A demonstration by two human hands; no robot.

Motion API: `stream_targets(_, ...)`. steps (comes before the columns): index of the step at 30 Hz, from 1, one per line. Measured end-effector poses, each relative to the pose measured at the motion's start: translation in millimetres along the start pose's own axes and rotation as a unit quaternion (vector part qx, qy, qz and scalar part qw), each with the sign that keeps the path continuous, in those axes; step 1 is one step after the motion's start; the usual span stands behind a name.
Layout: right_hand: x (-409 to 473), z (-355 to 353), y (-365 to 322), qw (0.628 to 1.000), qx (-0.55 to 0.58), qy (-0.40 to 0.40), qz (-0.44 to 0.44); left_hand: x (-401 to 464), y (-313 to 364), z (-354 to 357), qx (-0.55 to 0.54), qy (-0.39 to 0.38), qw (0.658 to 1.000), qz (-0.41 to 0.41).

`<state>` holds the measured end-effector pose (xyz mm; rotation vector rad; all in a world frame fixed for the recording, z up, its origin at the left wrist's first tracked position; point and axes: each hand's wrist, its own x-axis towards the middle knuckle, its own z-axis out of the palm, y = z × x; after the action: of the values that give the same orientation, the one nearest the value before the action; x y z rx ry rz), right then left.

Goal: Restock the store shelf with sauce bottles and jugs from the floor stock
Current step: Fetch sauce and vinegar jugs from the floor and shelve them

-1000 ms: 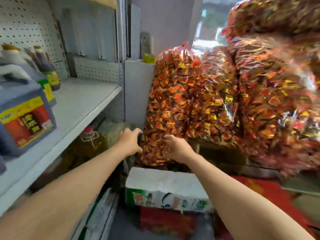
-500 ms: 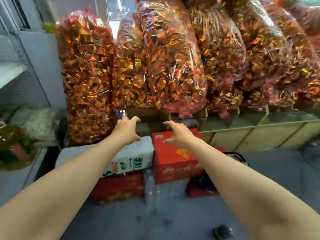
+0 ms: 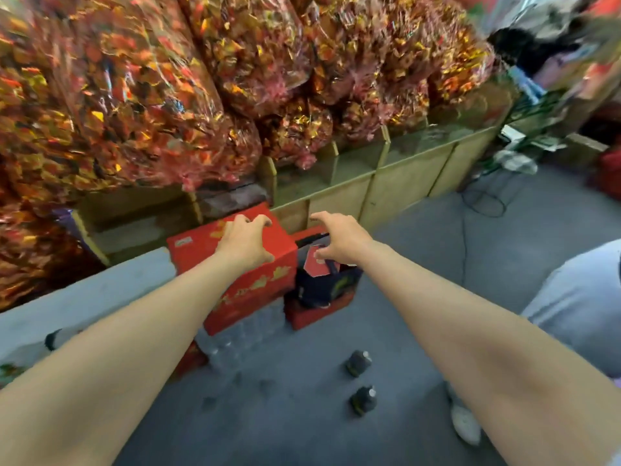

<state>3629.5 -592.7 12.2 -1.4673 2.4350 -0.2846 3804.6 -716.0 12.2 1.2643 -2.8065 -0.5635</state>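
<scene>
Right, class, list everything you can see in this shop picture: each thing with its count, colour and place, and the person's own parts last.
Clear plastic sacks of foil-wrapped sweets: many, red-gold, piled across the top.
Wooden counter with glass bins: one, tan, under the sacks.
Red cardboard box with gold print: one, centre floor.
Open red box of dark jugs: one, right of it.
Small dark bottles: two, grey floor, foreground.
Left hand: over the red box.
Right hand: open, above the jugs.

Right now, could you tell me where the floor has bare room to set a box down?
The grey floor is bare right of the open red carton, before the wooden counter. It is crowded around the closed red box, the clear bottle pack and two dark bottles.
</scene>
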Motion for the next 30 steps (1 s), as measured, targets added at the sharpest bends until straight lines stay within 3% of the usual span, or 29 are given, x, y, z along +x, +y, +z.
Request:
stream_targets(11, -46, 4, 69, 0.986, 0.023, 0.015, 0.163, 53, 72, 53, -0.002, -0.083, 0.988, 0.132)
stream_targets(19, -85, 27, 114, 0.970, 0.038, 0.002, 0.242, 58, 110, 107, 0.023, -0.151, 0.972, 0.181)
stream_targets(30, -112, 62, 214, 0.964, 0.080, -0.049, 0.248, 44, 180, 182, 0.014, -0.202, 0.970, 0.134)
